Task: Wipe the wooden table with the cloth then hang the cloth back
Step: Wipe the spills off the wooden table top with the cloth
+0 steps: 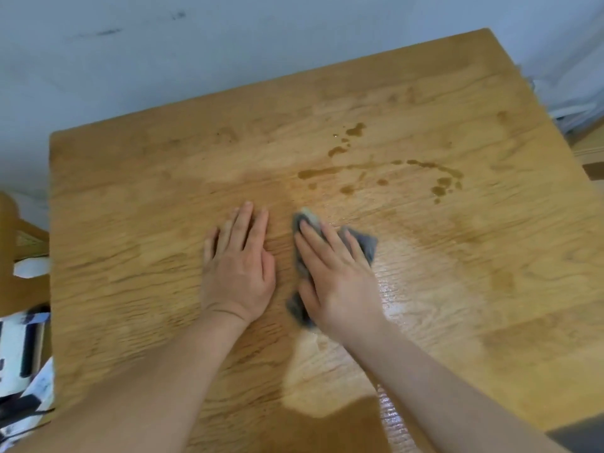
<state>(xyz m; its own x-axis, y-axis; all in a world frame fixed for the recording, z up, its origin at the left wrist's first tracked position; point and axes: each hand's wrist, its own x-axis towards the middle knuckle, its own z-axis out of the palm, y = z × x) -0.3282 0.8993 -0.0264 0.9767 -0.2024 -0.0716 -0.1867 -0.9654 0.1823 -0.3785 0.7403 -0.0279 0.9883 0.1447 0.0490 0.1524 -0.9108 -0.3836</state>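
Wiping step. Your right hand (pixel 340 273), fingers straight and slightly spread, presses the grey cloth (pixel 367 248) flat near the centre of the table (pixel 130 197). Your left hand (pixel 240 266) rests flat, fingers together, just beside it at 9 o'clock. Brown spill marks (pixel 317 173) lie from 12 to 2 o'clock of the cloth. Sweep through them with an even palm and overlapping strokes.

Pale wall (pixel 228 53) behind, bearing dark scuff marks (pixel 109 32) towards upper left. Wooden chair (pixel 13 256) stands at the left edge, partly cut off. Below it lies a blurred clutter of white and black items (pixel 19 354), not identifiable. Far right: pale bundled material (pixel 572 93), indistinct, above wooden floor (pixel 591 145).
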